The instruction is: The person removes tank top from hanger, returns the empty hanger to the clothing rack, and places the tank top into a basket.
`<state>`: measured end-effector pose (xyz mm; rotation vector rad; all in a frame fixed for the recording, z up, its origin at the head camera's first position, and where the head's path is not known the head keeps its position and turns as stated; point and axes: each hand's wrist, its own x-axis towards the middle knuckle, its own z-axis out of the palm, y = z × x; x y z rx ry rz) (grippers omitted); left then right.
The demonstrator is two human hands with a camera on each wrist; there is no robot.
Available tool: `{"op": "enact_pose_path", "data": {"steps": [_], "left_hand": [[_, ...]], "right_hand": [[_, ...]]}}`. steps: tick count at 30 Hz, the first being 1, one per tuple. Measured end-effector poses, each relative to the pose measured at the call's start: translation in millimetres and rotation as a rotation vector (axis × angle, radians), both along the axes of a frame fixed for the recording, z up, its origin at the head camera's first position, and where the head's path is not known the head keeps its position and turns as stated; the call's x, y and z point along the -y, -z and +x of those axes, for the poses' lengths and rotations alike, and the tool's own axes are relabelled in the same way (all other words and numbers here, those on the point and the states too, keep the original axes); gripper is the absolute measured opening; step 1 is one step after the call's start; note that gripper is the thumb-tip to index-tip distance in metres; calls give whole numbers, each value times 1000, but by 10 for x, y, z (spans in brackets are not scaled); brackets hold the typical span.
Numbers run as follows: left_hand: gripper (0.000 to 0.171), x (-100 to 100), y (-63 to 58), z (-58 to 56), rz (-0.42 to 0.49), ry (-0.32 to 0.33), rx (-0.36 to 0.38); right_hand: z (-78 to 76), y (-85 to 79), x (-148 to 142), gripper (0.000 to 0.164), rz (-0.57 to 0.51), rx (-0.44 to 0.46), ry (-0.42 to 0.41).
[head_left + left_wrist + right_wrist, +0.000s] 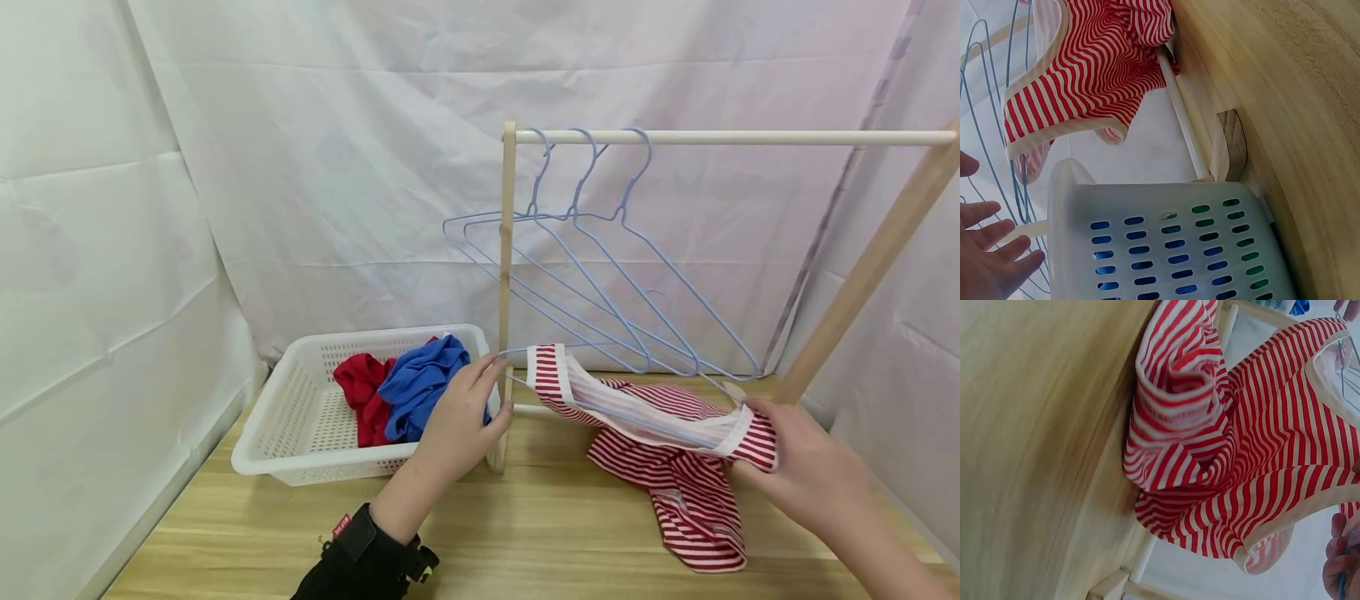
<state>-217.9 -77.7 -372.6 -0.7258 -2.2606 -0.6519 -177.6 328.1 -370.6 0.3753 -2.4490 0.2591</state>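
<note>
A red-and-white striped tank top (701,517) with white trim hangs on a blue wire hanger (517,379), its lower part slumped on the table. At the right shoulder my right hand (813,467) grips the fabric; the right wrist view has its fingers (1335,547) curled about the hanger's blue wire. My left hand (457,417) is at the hanger's left end, which pokes out past the other shoulder. Seen from the left wrist, its fingers (1019,250) are spread and fairly straight beside the wires, with nothing held.
Three more blue hangers (588,250) hang from the rail (750,137) of a wooden rack behind the top. Left of the rack's post (507,250), a white plastic basket (281,408) holds a red garment (363,392) and a blue garment (423,387). White cloth surrounds the table (525,533).
</note>
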Motion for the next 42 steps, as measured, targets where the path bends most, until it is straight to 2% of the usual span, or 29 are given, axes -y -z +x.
{"op": "enact_pose_path", "data": {"steps": [9, 14, 22, 26, 29, 34, 42], "left_hand": [[51, 56, 15, 21, 15, -22, 157], [51, 103, 4, 41, 79, -11, 231], [37, 167, -38, 110, 133, -49, 226], [32, 192, -55, 144, 122, -72, 220], [30, 204, -55, 168, 108, -89, 237], [31, 218, -70, 218, 86, -143, 306], [36, 269, -101, 299, 17, -196, 402]], "right_hand": [[22, 44, 164, 83, 33, -14, -52], [38, 33, 259, 83, 52, -8, -70], [21, 87, 334, 82, 33, 70, -126], [-7, 123, 360, 86, 20, 84, -180], [-26, 151, 385, 88, 50, 35, -220], [-51, 157, 435, 90, 92, -52, -262], [-76, 141, 533, 90, 99, -31, -276]]}}
